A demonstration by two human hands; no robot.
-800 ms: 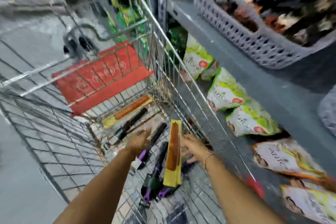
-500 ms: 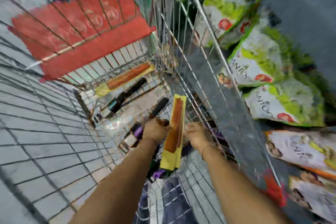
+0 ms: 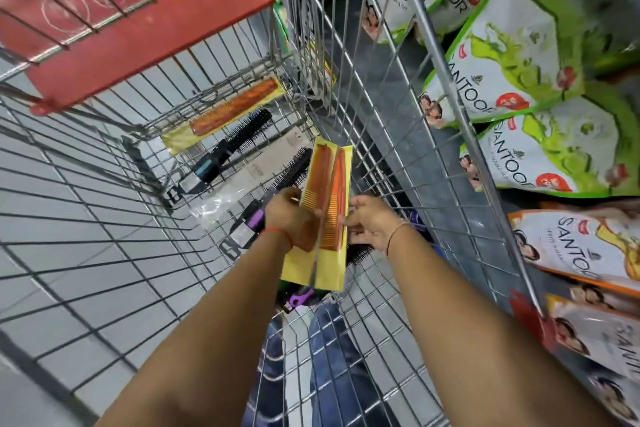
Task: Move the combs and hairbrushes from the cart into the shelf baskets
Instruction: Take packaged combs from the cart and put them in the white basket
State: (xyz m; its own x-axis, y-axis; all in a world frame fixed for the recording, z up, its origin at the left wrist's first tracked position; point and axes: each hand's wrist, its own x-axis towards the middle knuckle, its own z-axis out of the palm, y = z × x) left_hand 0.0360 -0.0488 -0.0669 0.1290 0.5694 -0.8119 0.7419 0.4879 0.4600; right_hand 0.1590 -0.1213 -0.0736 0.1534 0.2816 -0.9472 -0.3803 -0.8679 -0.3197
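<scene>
Head view: the camera has dipped deeper into the cart point(image 3: 398, 135) since a moment ago, so the shelf baskets that showed at 1 o'clock are now out of frame. Where one yellow-carded comb stood between the hands, there are now two, held side by side at the centre. The left hand point(image 3: 289, 218) is curled round the left comb point(image 3: 313, 180); the right hand point(image 3: 369, 220) has its fingers pressed against the edge of the right comb point(image 3: 337, 198), thumb hidden behind the card. Both packets are lifted clear of the cart floor.

Left in the cart: a third carded comb point(image 3: 225, 114) at 11 o'clock against the far wire wall, a black round hairbrush point(image 3: 239, 137) just beside it, another black brush point(image 3: 294, 170) touching the held pair's far side in the picture, and purple-handled brushes point(image 3: 254, 218) under the left wrist. Soap packets point(image 3: 540, 149) fill the lower shelf at 3 o'clock.

My reading: the pair is gathered and ready to go up to a basket, while most of the cart's load is not yet moved.
</scene>
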